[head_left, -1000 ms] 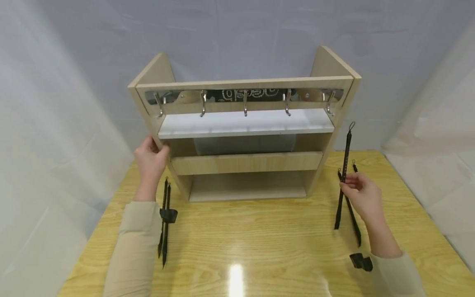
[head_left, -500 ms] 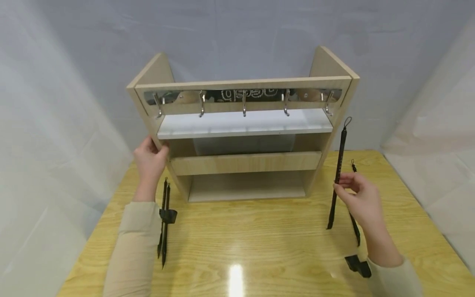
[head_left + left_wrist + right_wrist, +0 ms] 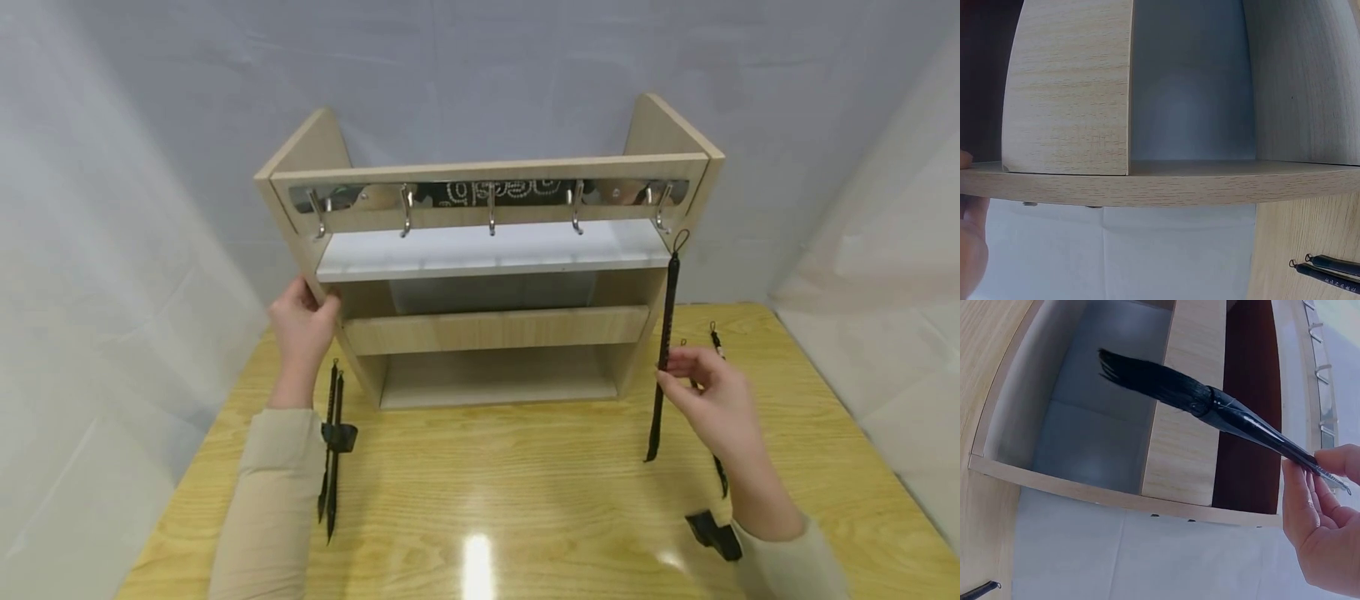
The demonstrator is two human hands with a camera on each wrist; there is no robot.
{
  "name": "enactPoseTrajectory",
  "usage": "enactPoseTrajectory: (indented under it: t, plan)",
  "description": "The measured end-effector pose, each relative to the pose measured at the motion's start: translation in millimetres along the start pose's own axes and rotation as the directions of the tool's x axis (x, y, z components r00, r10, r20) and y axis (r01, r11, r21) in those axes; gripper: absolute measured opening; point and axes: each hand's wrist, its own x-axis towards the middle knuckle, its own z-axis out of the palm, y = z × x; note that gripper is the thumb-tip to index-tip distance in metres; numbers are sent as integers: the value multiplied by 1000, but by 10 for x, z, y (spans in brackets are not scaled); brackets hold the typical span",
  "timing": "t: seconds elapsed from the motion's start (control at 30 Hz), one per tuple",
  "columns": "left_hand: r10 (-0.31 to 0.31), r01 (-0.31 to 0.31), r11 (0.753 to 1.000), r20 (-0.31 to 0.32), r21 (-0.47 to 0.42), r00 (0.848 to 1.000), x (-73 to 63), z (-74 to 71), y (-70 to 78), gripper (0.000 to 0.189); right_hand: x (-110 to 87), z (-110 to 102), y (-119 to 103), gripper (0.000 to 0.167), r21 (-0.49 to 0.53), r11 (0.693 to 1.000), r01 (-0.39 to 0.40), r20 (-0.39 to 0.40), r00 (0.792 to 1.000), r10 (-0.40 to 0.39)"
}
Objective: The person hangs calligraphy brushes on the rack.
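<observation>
A black calligraphy brush (image 3: 668, 304) is pinched between the thumb and fingers of my right hand (image 3: 716, 408). It stands nearly upright, cord loop at the top and bristles down, in front of the right side of a wooden shelf unit (image 3: 498, 330). In the right wrist view the dark bristles (image 3: 1154, 381) spread in front of the unit, touching nothing I can make out. My left hand (image 3: 302, 329) grips the unit's left side panel, thumb inside and fingers outside. A metal rail with several hooks (image 3: 492, 208) runs along the top front; the hooks hold nothing.
Two more brushes (image 3: 332, 492) lie on the wooden table (image 3: 480, 483) beside my left forearm. Others (image 3: 717, 342) lie at the right, partly hidden behind my right hand. White sheeting (image 3: 487, 75) hangs behind and at both sides.
My right hand has moved left with the brush, bringing its loop from right of the unit to the unit's right edge, slightly higher. My left hand keeps its grip on the panel.
</observation>
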Motion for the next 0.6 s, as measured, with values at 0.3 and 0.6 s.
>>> enactPoseTrajectory:
  t: [0.3, 0.6]
  plan:
    - [-22, 22, 1000, 16, -5, 1000, 1, -1, -2, 27, 45, 38, -11, 22, 54, 999, -1, 44, 999, -1]
    - [-11, 11, 1000, 12, -21, 1000, -3, 3, 10, 28, 92, 54, 14, 22, 85, 996, -31, 57, 998, 27]
